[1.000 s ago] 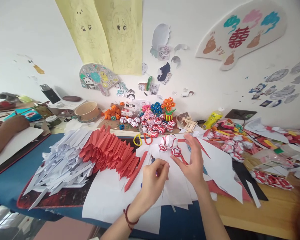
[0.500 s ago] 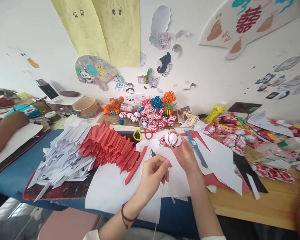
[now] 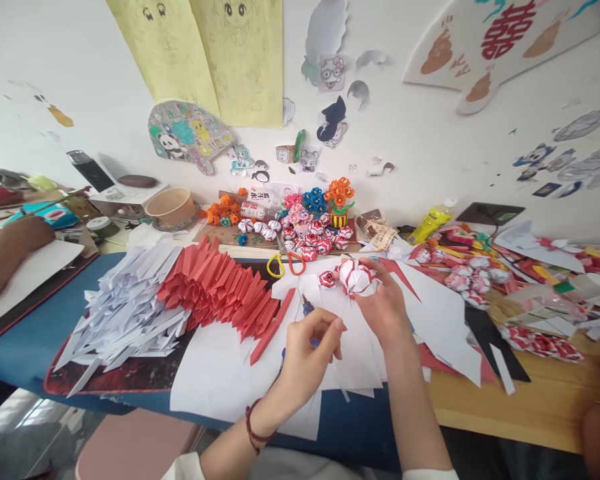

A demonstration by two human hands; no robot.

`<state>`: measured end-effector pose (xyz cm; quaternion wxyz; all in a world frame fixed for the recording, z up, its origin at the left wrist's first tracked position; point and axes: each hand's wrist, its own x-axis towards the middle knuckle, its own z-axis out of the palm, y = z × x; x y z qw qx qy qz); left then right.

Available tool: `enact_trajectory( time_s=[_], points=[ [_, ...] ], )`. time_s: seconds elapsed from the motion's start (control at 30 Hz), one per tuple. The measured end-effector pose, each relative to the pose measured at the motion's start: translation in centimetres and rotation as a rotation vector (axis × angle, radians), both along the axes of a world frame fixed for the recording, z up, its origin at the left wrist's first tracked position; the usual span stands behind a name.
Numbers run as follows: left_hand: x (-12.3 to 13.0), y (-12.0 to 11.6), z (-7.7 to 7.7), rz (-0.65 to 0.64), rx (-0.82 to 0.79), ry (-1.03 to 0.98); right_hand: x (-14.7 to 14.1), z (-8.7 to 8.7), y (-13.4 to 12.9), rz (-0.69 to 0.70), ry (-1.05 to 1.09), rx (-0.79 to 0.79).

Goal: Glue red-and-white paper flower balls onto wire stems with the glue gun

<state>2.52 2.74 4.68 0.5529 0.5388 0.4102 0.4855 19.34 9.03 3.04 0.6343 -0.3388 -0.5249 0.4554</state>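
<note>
My right hand (image 3: 383, 307) grips a red-and-white folded paper ball (image 3: 359, 279) between thumb and fingers, held above the white paper sheets (image 3: 240, 380). My left hand (image 3: 313, 350) is closed in a pinch lower down, apart from the ball; what its fingertips hold, if anything, cannot be made out. A smaller red-and-white paper ball (image 3: 327, 279) lies just left of the held one. Behind my left hand a pointed tool with a blue body (image 3: 307, 307) is partly hidden. Rows of folded red paper strips (image 3: 215, 287) and a heap of white paper strips (image 3: 135, 307) lie to the left.
Scissors with yellow and red handles (image 3: 294, 264) lie behind. Finished red-and-white balls (image 3: 313, 237) and paper flowers (image 3: 340, 190) stand by the wall. Paper scraps (image 3: 445, 327) and a yellow bottle (image 3: 431, 222) are at right. Another person's hand (image 3: 27, 237) rests far left.
The right hand has moved slightly right and turned the paper ball, showing another side. A thin white strand seen below the left hand no longer shows. The blue cutter is now mostly hidden.
</note>
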Motion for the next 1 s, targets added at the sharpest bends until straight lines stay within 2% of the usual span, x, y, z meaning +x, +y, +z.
enact_trajectory(
  time_s=[0.13, 0.27, 0.43, 0.57, 0.73, 1.0],
  points=[
    [0.0, -0.6, 0.4, 0.046, 0.101, 0.122, -0.4, -0.3, 0.0, 0.091, 0.129, 0.013],
    [0.1, -1.3, 1.2, 0.048, 0.175, 0.198, -1.0, -1.1, 0.1, 0.093, 0.204, -0.009],
    [0.1, -1.7, 1.7, 0.038, 0.194, 0.208, -1.6, -2.2, 0.2, 0.085, 0.239, -0.036],
    [0.0, -1.8, 1.8, 0.042, 0.199, 0.197, -1.8, -2.7, 0.4, 0.078, 0.204, 0.021],
    [-0.1, -1.9, 2.0, 0.046, 0.189, 0.198, -1.8, -2.4, 0.5, 0.061, 0.147, 0.080],
    [0.1, -1.9, 2.2, 0.043, 0.191, 0.206, -3.0, -1.3, -0.2, -0.047, 0.134, 0.096]
  ],
)
